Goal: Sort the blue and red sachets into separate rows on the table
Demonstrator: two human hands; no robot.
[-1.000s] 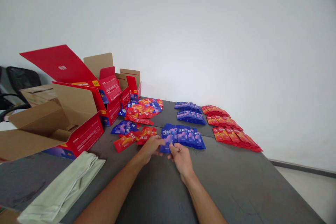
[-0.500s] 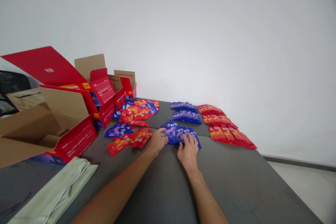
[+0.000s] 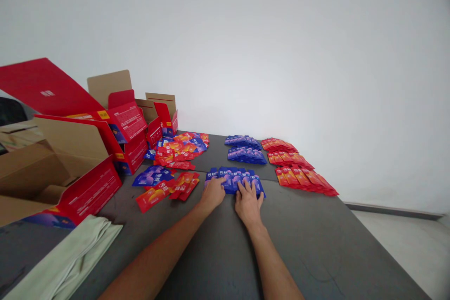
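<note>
A row of overlapping blue sachets with purple fruit pictures lies in front of me on the dark table. At its left part is my left hand, index finger stretched onto the sachets and the other fingers partly hidden. My right hand rests with spread fingertips on the row's right part. Neither hand lifts a sachet. Just behind the row are two stacks of blue sachets, a nearer one and a farther one. Fanned red sachets lie in several rows to the right.
Mixed red and blue sachets are heaped at the left, with loose red sachets and blue sachets nearer. Open red cartons line the left side. A folded pale green cloth lies at front left. A white wall stands behind.
The blue row is now more even and reaches farther left; the sachet that stuck out at the back is level with the others. My left index finger has straightened. The view has shifted slightly right.
</note>
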